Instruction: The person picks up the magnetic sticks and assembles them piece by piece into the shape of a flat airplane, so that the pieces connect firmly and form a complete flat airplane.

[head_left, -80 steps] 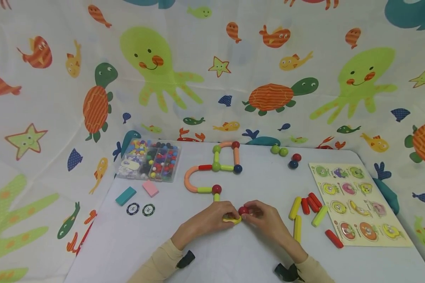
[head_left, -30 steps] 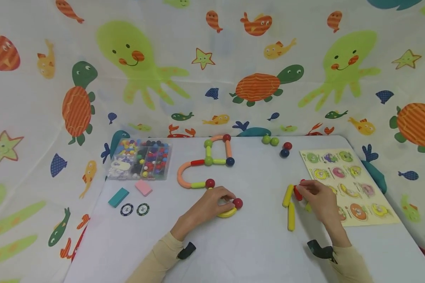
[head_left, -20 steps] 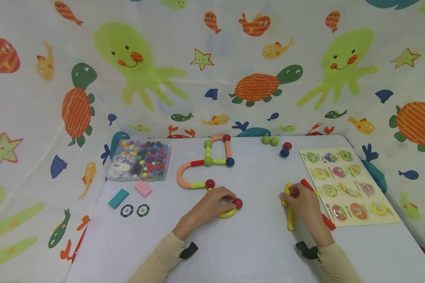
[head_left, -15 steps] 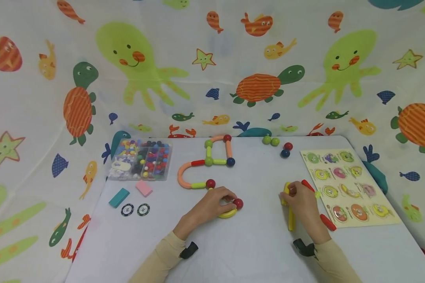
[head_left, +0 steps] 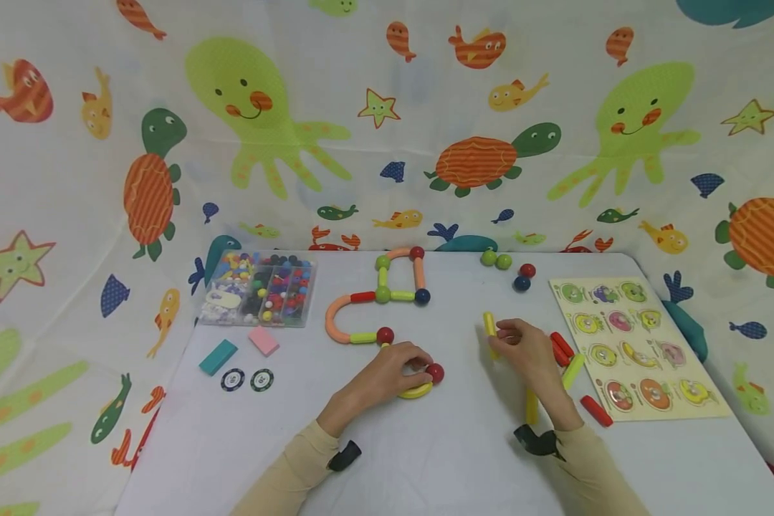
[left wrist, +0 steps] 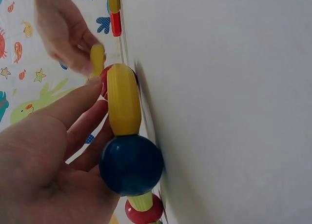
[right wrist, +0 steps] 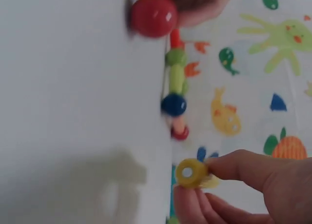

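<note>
My left hand [head_left: 387, 373] grips a curved yellow magnetic stick [head_left: 416, 391], with thumb and fingertips along it. A red ball [head_left: 435, 372] sits at its right end, and a blue ball [left wrist: 131, 165] joins its other end in the left wrist view. Between thumb and fingers, my right hand [head_left: 529, 355] pinches a straight yellow stick [head_left: 489, 324], raised off the table; its round end shows a silvery disc in the right wrist view. Linked to the chain are another red ball [head_left: 385, 335], a peach curved stick [head_left: 337, 321] and a closed loop with a dark blue ball [head_left: 422, 297].
Right of my right hand lie red sticks [head_left: 596, 411], a lime stick [head_left: 572, 371] and another yellow stick [head_left: 532, 407], beside a fruit puzzle board [head_left: 638, 347]. Loose green balls [head_left: 504, 261] lie behind. A bead box [head_left: 306, 315], blocks [head_left: 218, 357] and chips [head_left: 261, 380] are at left.
My right hand left the red ball, reached over the red sticks, then took a yellow stick and carried it leftward. My left hand stays on the curved stick.
</note>
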`<state>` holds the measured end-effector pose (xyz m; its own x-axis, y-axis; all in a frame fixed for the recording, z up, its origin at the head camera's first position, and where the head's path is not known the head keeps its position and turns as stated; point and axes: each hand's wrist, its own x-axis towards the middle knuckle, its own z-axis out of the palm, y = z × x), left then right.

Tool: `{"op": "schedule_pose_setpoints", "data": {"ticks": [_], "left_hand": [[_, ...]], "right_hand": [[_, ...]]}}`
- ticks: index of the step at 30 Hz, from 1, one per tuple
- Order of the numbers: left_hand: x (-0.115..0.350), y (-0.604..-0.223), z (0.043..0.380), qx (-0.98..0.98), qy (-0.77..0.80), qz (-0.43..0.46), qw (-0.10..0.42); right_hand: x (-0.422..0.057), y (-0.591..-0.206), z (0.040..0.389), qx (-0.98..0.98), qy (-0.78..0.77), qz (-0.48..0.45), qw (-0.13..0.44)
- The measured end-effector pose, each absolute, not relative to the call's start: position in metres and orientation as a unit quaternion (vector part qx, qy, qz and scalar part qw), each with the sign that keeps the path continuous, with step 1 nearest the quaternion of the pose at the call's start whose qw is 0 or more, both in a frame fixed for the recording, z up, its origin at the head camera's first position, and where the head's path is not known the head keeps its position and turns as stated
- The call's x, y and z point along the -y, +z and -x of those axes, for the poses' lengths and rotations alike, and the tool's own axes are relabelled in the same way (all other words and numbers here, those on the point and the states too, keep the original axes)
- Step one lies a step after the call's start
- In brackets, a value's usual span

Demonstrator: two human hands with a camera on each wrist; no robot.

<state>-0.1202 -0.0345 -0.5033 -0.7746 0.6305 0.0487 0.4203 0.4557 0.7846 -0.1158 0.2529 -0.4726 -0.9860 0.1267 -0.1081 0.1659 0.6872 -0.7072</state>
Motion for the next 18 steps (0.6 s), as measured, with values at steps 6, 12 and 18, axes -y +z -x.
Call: {"op": "schedule_pose_setpoints", "data": {"ticks": [6,12,18], "left_hand": [[0.033,-0.504,0.119,-0.848,0.416,-0.3,0.138],[0.031,-0.504,0.119,-0.849,0.411,-0.303,0.136],[0.032,-0.505,0.121,-0.852,0.405,-0.308,0.125]], "right_hand": [[-0.217,-0.476,0.127,-0.889,-0.449,-0.067,0.064],[-0.193,-0.488,0.133,-0.876,-0.469,-0.075,0.083],[-0.182,-0.494,0.132,-0.88,-0.462,-0.066,0.084]]}}
